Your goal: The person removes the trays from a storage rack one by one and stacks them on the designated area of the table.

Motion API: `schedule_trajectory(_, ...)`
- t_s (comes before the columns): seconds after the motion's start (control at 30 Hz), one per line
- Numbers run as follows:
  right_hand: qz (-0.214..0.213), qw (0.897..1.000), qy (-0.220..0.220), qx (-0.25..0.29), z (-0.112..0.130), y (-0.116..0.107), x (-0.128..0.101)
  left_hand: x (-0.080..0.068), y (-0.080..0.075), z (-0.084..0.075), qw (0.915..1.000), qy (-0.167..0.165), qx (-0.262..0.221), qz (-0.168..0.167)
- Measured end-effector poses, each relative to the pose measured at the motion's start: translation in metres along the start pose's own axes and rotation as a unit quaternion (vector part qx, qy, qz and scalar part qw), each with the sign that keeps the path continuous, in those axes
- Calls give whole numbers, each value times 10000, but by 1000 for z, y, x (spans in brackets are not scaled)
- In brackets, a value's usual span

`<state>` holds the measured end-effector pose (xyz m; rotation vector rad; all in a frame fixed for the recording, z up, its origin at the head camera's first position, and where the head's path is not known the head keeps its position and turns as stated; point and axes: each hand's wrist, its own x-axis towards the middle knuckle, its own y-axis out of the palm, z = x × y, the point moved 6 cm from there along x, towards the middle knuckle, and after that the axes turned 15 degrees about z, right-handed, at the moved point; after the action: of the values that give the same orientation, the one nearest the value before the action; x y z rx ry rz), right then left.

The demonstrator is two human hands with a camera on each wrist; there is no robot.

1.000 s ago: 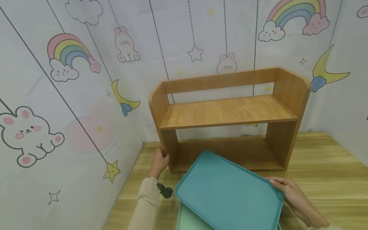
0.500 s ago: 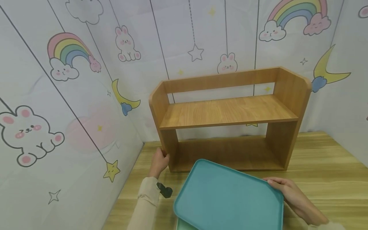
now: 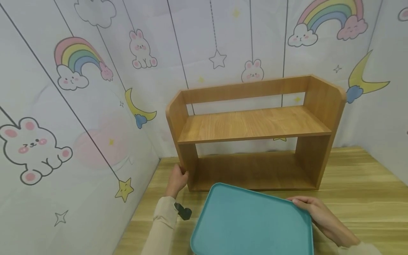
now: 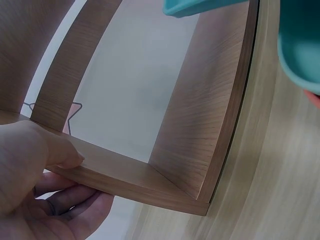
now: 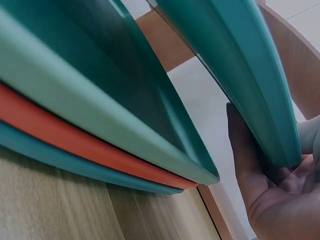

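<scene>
Here — teal tray rim pinched in right hand fingers; left hand gripping wooden shelf side.

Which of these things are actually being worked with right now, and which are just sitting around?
In use:
- teal tray, gripped at its edge by the right hand
- wooden shelf, its side panel held by the left hand
- stack of trays under the lifted one: pale green, orange, teal

Just there:
- wooden table
- cartoon backdrop
</scene>
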<state>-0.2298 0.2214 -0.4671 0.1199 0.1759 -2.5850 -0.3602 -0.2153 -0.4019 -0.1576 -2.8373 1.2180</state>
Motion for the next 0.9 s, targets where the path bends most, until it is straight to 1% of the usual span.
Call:
schedule_trajectory(0.13, 54, 9999, 56, -116, 1, 1, 1, -1, 1, 0, 10000, 41, -13, -34)
schedule_trajectory(0.23, 127, 9998, 101, -83, 2, 2, 1, -1, 0, -1, 10000, 77, -17, -47)
schedule_trajectory(0.37, 328, 9994, 81, -6, 2, 3, 2, -1, 0, 0, 9999, 122, -3, -56)
schedule_trajectory(0.67, 827, 9965, -156, 12, 3, 1, 6, -1, 1, 1, 10000, 64, 3, -24)
schedule_trajectory(0.9, 1105, 9936, -219, -19, 3, 1, 9, -2, 2, 1, 10000, 29, -45, -19)
